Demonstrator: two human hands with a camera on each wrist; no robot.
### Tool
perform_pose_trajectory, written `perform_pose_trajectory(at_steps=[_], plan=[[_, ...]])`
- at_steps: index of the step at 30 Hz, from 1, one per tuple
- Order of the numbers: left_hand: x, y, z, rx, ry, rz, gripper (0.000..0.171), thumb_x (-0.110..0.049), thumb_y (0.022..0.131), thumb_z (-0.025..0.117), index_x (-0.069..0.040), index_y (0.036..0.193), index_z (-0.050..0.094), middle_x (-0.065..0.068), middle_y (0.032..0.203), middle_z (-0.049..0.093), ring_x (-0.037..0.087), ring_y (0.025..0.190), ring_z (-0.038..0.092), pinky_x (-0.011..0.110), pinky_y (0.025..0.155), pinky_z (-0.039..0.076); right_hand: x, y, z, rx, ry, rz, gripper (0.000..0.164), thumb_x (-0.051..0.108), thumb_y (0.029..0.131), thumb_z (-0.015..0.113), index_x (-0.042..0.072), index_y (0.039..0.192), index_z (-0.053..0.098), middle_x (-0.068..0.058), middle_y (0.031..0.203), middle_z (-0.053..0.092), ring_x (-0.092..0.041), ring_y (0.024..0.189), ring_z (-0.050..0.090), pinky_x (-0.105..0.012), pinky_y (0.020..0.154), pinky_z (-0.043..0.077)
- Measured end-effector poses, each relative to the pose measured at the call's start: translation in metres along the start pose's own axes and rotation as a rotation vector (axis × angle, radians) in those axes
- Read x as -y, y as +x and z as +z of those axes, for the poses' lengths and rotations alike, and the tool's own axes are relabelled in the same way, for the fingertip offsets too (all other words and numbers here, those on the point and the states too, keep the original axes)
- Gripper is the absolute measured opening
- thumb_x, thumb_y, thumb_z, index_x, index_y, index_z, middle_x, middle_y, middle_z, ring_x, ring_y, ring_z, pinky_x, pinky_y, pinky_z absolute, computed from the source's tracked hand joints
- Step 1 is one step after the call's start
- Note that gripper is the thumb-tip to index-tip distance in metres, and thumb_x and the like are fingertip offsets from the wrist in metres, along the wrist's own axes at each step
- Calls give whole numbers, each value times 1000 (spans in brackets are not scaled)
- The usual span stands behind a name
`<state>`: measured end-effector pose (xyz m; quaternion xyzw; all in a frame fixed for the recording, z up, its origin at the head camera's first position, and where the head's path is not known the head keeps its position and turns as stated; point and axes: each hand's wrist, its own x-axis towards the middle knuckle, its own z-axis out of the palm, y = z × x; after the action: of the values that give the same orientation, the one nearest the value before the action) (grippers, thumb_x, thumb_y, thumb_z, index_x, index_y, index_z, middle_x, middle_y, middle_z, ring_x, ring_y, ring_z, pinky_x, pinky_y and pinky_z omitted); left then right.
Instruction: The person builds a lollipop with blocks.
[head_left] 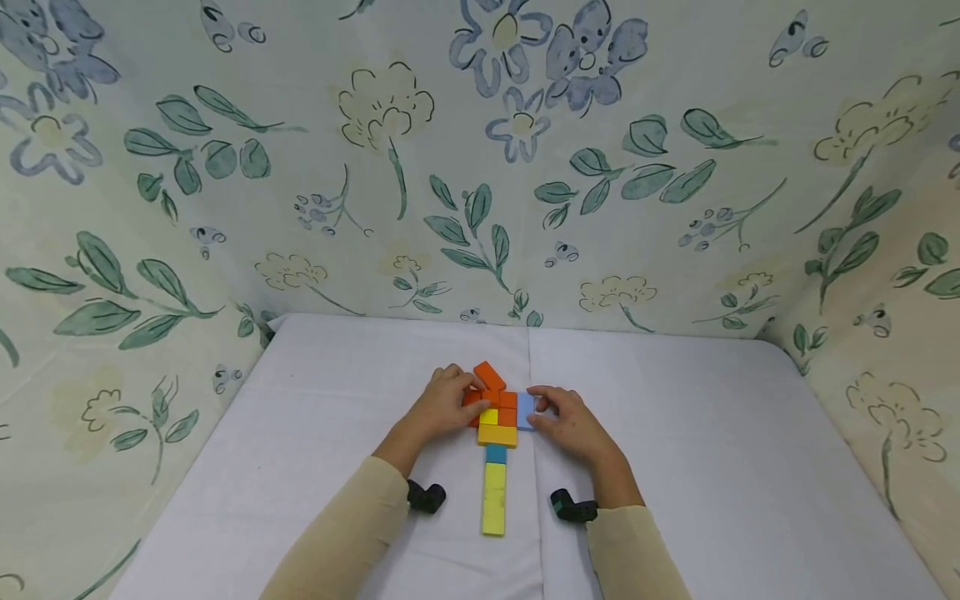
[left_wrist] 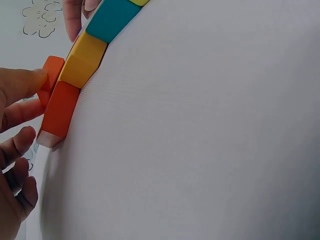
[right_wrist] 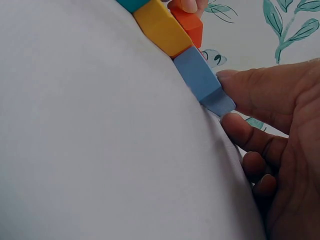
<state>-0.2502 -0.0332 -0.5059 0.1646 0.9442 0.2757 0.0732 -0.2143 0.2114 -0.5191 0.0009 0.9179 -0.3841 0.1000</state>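
Coloured blocks lie together on the white cloth. In the head view my left hand (head_left: pixel 444 402) pinches an orange block (left_wrist: pixel 53 72) between thumb and finger, raised on top of the pattern. Beneath it sit a red-orange block (left_wrist: pixel 61 110) and a yellow-orange block (head_left: pixel 497 435). At the pattern's right side, thumb and forefinger of my right hand (head_left: pixel 570 421) hold the edge of a light blue block (right_wrist: pixel 198 75). A tilted orange block (head_left: pixel 489 375) lies at the far end. Toward me run a teal block (head_left: pixel 497 453) and a long yellow block (head_left: pixel 493 500).
The white-covered table (head_left: pixel 675 400) extends around the blocks on both sides. Floral fabric (head_left: pixel 465 242) hangs behind and at the sides. Dark wrist-worn devices (head_left: pixel 427 497) sit at both sleeves.
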Motion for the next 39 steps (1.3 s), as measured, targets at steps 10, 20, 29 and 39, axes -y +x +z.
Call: perform_pose_trajectory(at_steps=[10, 20, 29, 39], plan=[[2, 6, 2, 7, -5, -13, 33, -46, 95, 69, -25, 120, 70, 1, 108, 53, 20, 103, 45, 34, 88, 48, 0, 0, 0, 2, 9, -2, 44, 30, 95, 72, 27, 137, 61, 3, 109, 57, -23, 113, 46, -47, 99, 45], [-1, 7, 2, -5, 1, -26, 36, -48, 96, 67, -25, 123, 71, 2, 105, 49, 19, 103, 44, 33, 85, 45, 1, 0, 0, 7, 14, -4, 45, 30, 95, 71, 27, 138, 60, 2, 109, 57, -22, 113, 46, -47, 99, 45], [1, 8, 5, -4, 11, -30, 34, -45, 96, 69, -25, 123, 71, 1, 104, 50, 19, 101, 45, 32, 83, 46, 1, 0, 0, 8, 0, 14, 45, 29, 95, 71, 25, 139, 60, 1, 109, 57, -23, 112, 45, -46, 96, 45], [4, 8, 8, -15, -5, -10, 25, -39, 98, 67, -25, 119, 72, 0, 102, 51, 19, 99, 45, 32, 81, 46, 1, 1, 0, 0, -1, 24, 45, 29, 95, 72, 27, 138, 60, 2, 109, 56, -22, 113, 45, -47, 97, 45]])
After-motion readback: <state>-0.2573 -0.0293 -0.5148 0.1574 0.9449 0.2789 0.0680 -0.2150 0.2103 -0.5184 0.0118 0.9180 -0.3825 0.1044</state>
